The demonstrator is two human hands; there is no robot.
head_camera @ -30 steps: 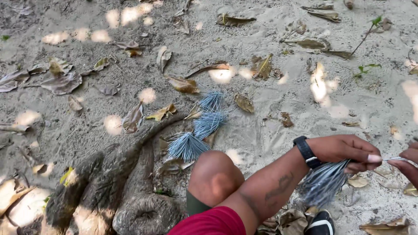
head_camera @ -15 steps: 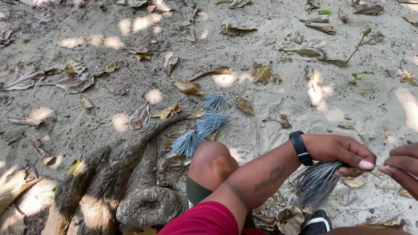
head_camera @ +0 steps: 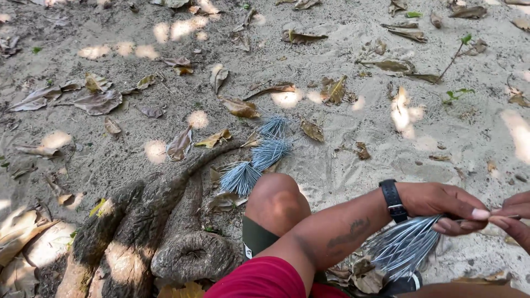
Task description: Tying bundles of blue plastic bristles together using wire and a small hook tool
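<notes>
Head view: left hand [head_camera: 441, 205] clenched on stick bundle [head_camera: 406, 247], right fingers [head_camera: 510, 218] pinching one stick just beyond the left fingertips; best drawn out straight.

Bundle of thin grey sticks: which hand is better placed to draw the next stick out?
Probably the right hand: its fingertips pinch one stick at its tip, while the left hand, with the watch, is wrapped around the bundle.
</notes>
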